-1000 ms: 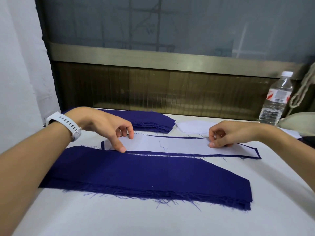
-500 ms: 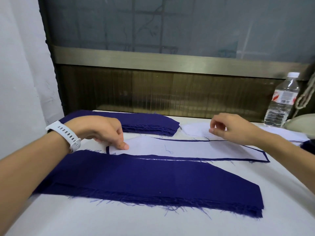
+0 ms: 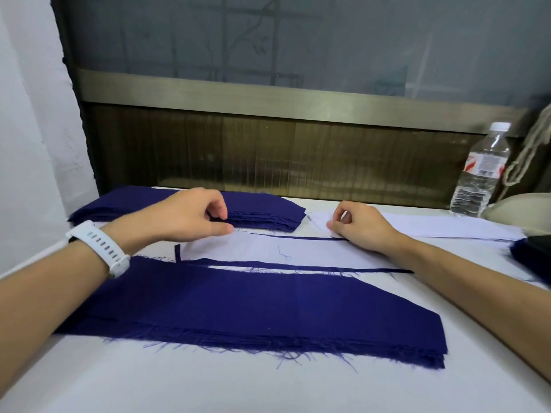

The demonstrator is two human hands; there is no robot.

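The grip of the right hand is pinched on the near end of the white pile, and the grip of the left hand curls at the frayed edge of the far navy stack, whether on a layer I cannot tell. Catching two layers, or dragging a wrist, could shift the white panel lying on the bench behind the near navy stack. Half a second ago the left hand pressed that panel's left end.

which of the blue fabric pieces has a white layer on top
The middle piece, lying between the left hand and right hand: white covers it, leaving a thin blue border. The front pile and back pile are bare blue.
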